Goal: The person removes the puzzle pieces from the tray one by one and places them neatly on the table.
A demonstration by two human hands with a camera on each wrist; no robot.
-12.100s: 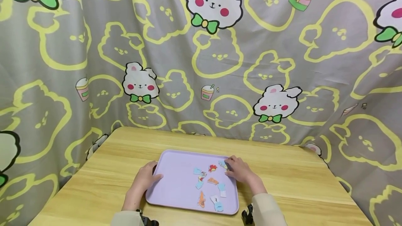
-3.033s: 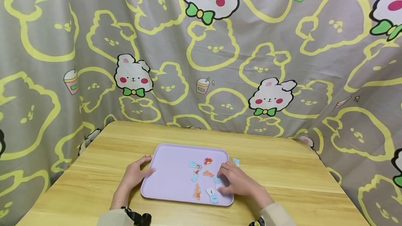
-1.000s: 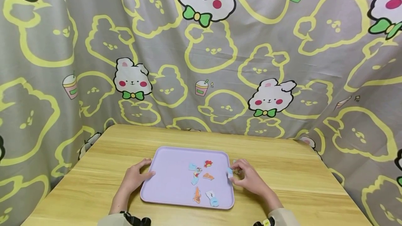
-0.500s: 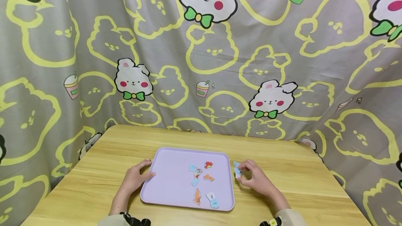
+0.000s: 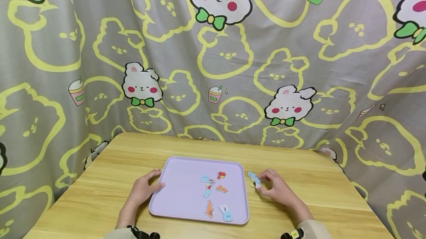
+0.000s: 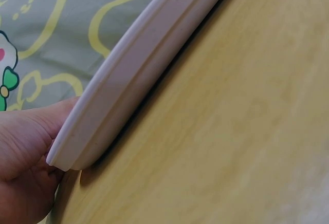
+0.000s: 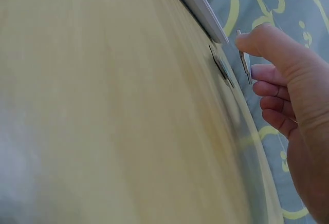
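Note:
My right hand pinches a light blue and white puzzle piece between thumb and fingers, just right of the tray. Seen edge-on in the right wrist view, this thin piece stands nearly upright at the fingertips. Close beside it on the table lies another blue puzzle piece, partly overlapped by the held one. My left hand holds the left rim of the lilac tray, thumb over the edge and fingers outside. In the left wrist view the hand is at the tray's corner.
Inside the tray's right half lie a red piece, orange pieces and several blue ones, including a blue-white piece near the front rim. The wooden table extends around the tray. A patterned curtain hangs behind it.
Earlier, one blue piece went from the tray to the table at right. Since then my right hand has picked up a blue-white piece and carried it over the right rim beside that one.

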